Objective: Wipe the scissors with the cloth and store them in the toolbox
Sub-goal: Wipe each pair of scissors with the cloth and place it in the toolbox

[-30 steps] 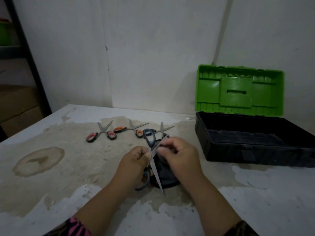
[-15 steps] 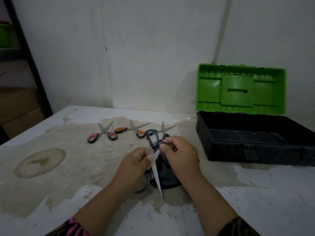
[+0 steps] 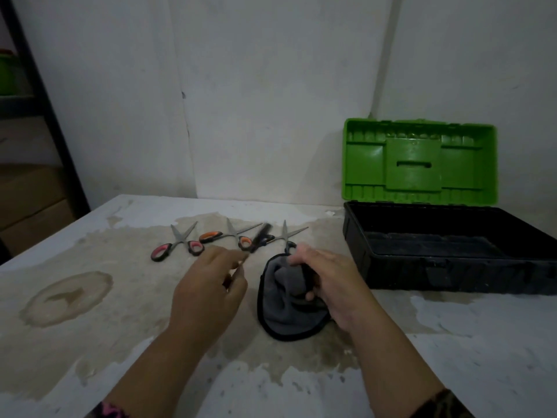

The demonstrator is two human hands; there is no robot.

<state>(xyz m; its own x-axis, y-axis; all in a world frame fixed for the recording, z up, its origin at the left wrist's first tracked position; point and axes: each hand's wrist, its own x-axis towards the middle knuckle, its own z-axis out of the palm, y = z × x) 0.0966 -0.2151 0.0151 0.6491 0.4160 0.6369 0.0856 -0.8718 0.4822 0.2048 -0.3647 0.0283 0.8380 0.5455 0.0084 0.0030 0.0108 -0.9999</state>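
Scissors [image 3: 259, 240] are hanging pinched in your left hand [image 3: 208, 291] over the counter [image 3: 90, 342], seemingly by the blades; your right hand [image 3: 334, 282] is gripping the cloth [image 3: 283, 315]. You are risking a cut or a drop short of the toolbox [image 3: 452, 273].

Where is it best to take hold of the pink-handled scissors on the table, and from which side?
Take the pink-handled scissors by the two handle loops, from the near side. They lie flat on the table, loops toward the person, spread blades pointing away, so fingers likely stay off the edges.
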